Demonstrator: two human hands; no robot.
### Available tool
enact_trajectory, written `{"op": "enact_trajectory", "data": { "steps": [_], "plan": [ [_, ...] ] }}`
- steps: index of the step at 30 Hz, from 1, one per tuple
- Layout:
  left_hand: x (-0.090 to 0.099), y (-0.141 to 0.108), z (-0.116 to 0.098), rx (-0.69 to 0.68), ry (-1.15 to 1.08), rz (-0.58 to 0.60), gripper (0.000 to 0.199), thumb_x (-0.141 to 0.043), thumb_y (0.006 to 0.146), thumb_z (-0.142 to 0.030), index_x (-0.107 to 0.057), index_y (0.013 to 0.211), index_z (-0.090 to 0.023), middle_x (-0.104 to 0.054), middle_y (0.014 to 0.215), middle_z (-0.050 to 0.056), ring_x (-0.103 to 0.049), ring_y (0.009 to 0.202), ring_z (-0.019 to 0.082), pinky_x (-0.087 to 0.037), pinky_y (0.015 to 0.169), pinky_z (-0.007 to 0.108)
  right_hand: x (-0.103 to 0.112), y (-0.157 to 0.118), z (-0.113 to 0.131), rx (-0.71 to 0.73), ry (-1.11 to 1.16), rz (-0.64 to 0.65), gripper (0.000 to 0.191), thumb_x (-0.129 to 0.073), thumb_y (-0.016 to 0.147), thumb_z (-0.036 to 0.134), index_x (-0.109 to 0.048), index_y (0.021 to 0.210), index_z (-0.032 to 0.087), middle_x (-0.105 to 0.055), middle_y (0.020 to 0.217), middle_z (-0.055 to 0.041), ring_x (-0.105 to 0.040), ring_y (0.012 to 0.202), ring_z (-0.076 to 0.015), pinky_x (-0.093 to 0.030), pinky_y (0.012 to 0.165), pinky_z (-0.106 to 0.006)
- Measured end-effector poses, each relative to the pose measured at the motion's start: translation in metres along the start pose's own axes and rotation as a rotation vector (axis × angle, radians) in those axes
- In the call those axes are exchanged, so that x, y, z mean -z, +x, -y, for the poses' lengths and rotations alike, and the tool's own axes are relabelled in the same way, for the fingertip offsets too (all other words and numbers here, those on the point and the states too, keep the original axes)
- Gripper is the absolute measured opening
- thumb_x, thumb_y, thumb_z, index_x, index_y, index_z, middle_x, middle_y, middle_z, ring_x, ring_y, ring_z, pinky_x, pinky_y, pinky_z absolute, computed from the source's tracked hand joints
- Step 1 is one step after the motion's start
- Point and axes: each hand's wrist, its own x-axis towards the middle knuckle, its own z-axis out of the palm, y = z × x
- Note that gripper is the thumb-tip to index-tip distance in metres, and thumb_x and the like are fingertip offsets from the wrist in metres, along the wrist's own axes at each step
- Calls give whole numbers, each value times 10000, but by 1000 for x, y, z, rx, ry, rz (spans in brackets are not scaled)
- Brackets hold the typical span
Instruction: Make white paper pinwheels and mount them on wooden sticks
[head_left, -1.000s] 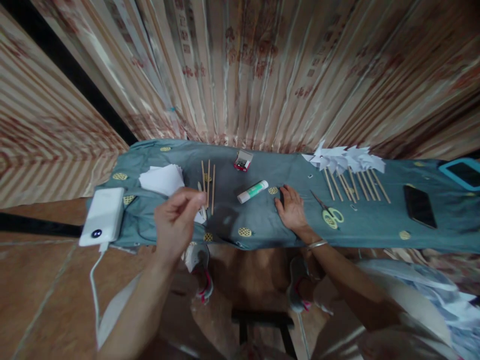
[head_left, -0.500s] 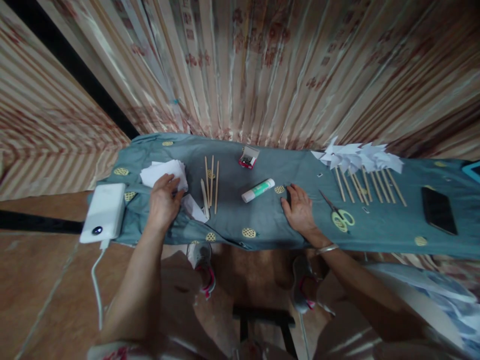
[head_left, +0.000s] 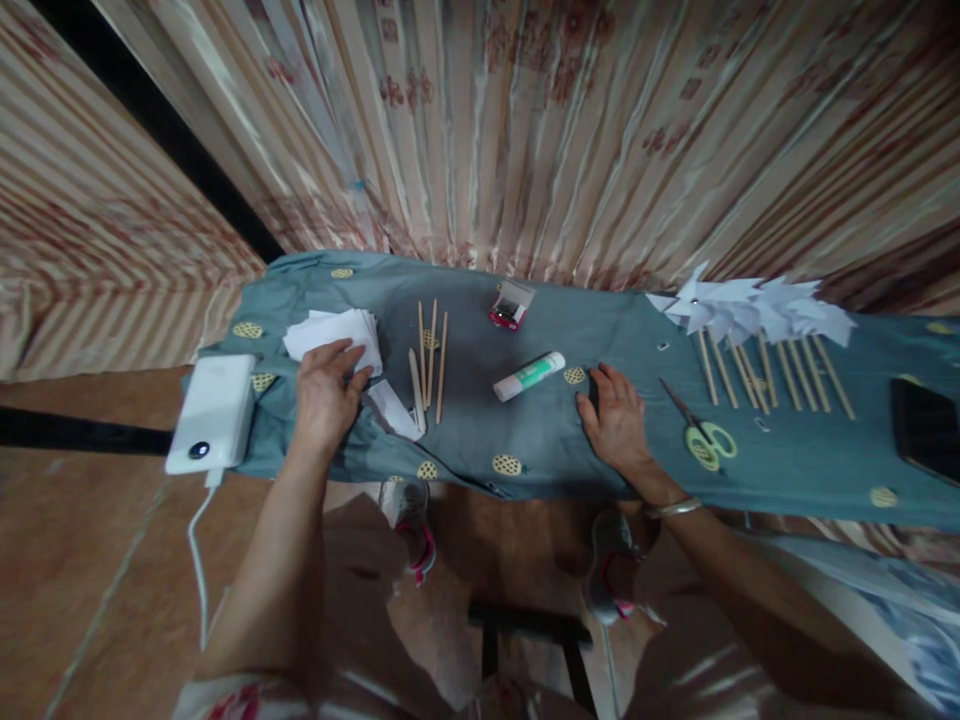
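Observation:
My left hand [head_left: 328, 393] rests on the near edge of a stack of white paper [head_left: 337, 335], its fingers apart and not gripping. A folded white paper piece [head_left: 394, 410] lies just right of it, beside several thin wooden sticks [head_left: 440, 370]. My right hand [head_left: 615, 415] lies on the cloth with its fingers spread, holding nothing. Between the hands is a glue stick [head_left: 529, 377], with a small open red box [head_left: 511, 305] behind it. Scissors with green handles [head_left: 701, 436] lie to the right of my right hand.
Several white paper pinwheels [head_left: 757, 308] on sticks lie at the right back of the cloth-covered table [head_left: 465, 455]. A dark phone [head_left: 926, 430] is at the far right. A white power bank [head_left: 212, 415] with a cable sits at the left edge. A curtain hangs behind.
The view has shifted slightly, so the things on the right appear farther right. Both hands keep nearly the same places on the paper stack and the cloth.

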Motion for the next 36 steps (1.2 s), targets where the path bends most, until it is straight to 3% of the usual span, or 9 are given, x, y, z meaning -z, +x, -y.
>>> {"op": "enact_trajectory", "data": {
  "steps": [8, 15, 27, 32, 36],
  "plan": [
    [5, -4, -14, -36, 39, 17, 387, -411, 941, -389, -706, 1050, -163, -700, 1162, 132, -583, 1100, 299, -440, 1002, 447, 1, -1, -1, -8, -8, 14, 510, -364, 967, 411, -485, 1364, 114, -504, 1420, -211, -437, 1306, -351, -408, 1008, -538],
    [1, -3, -20, -8, 118, -51, 365, -397, 942, -354, -699, 975, -153, -727, 1008, 150, -617, 979, 311, -459, 910, 447, 2, -1, 0, -14, 0, 27, 512, -359, 970, 409, -480, 1372, 115, -493, 1429, -213, -428, 1317, -352, -412, 1004, -544],
    [7, -1, -30, -3, 53, -109, 245, -504, 874, -304, -720, 894, -191, -750, 987, 105, -652, 974, 300, -494, 893, 433, 0, -1, 1, -16, 1, 15, 514, -358, 968, 404, -473, 1380, 119, -492, 1430, -215, -422, 1319, -348, -393, 1018, -541],
    [13, 3, -51, -65, -124, -209, 229, -539, 882, -353, -725, 866, -220, -741, 915, 36, -671, 951, 250, -495, 905, 405, -1, 0, 0, -27, 16, 6, 512, -352, 969, 410, -479, 1378, 129, -495, 1433, -208, -423, 1328, -345, -386, 1032, -542],
    [25, 1, -87, -67, -265, -331, 203, -576, 881, -346, -721, 824, -216, -737, 864, 39, -679, 894, 229, -511, 863, 395, -1, 0, 1, -25, 22, 16, 512, -359, 970, 404, -494, 1363, 105, -497, 1436, -214, -430, 1330, -347, -381, 1042, -535]
  ]
}}
